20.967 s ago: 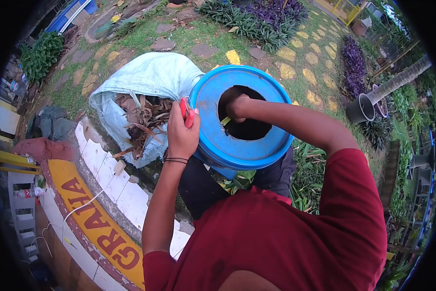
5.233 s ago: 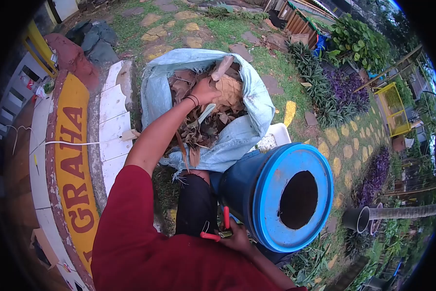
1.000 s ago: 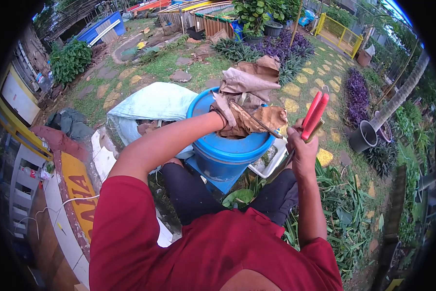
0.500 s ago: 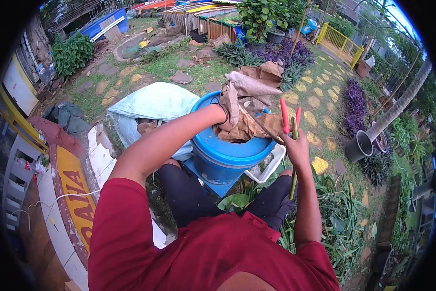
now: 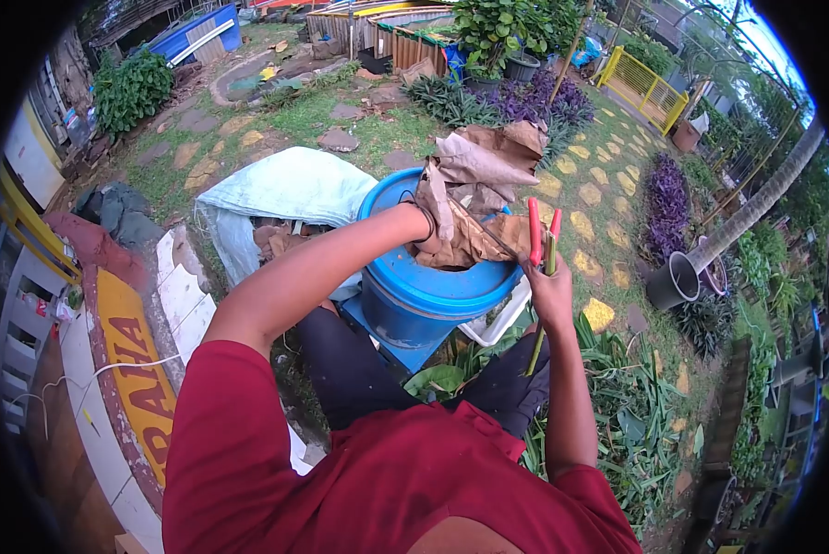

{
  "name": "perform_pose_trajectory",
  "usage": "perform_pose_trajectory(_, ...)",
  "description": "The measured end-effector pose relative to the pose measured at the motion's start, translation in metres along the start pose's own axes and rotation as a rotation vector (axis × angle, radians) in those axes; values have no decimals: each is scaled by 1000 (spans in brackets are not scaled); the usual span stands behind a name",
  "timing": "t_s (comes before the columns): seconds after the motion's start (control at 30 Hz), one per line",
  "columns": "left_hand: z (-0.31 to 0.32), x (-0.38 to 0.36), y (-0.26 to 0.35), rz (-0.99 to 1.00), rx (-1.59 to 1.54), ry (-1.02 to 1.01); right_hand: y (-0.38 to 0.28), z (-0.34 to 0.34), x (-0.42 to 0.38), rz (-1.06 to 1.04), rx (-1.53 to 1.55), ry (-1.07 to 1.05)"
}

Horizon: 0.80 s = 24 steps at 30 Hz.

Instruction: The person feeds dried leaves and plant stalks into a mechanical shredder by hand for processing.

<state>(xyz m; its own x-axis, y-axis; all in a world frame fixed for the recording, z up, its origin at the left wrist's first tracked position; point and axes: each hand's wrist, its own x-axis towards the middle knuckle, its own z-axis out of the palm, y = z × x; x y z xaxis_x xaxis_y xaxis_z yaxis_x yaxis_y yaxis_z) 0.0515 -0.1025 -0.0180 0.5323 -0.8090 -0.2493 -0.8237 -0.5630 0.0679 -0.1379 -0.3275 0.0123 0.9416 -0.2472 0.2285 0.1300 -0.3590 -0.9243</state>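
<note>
A blue round bin [image 5: 405, 309] stands between my knees, with a blue lid-like rim around its top. Crumpled brown, paper-like sheets [image 5: 488, 157] stick up out of its opening. My left hand [image 5: 427, 240] reaches into the opening against these sheets; its fingers are hidden. At the bin's right edge, my right hand [image 5: 553, 294] is closed around a green stem [image 5: 536, 351] and red-handled pruning shears [image 5: 535, 229]. The handles point up and the stem hangs below the fist. A thin dark stick [image 5: 488, 235] slants across the brown sheets towards my right hand.
A pale woven sack [image 5: 285, 189] with brown scraps lies left of the bin. Beside the bin's right side is a white tray [image 5: 498, 319]. Cut green leaves [image 5: 618, 406] are heaped by my right leg. A yellow lettered wall [image 5: 133, 360] curves along the left.
The red handles and the stem have tilted slightly, and my right hand has shifted a little left. My left hand stays at the brown sheets. The whole view has moved slightly.
</note>
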Motion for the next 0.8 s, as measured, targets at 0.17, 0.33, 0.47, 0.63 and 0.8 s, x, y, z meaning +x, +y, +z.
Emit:
perform_pose_trajectory(0.17,-1,-7,-9,6,-21,-3,-4,-2,6,223,229,-5)
perform_pose_trajectory(0.33,15,-23,0,31,-43,-20,-14,2,35,-36,124,6)
perform_pose_trajectory(0.47,15,-23,8,38,-61,-26,-41,6,42,-158,-267,26)
perform_pose_trajectory(0.63,18,-35,6,80,-67,-27,-37,8,52,-7,-371,27)
perform_pose_trajectory(0.8,-91,-93,58,-109,-394,-397,-15,7,58,7,-393,50)
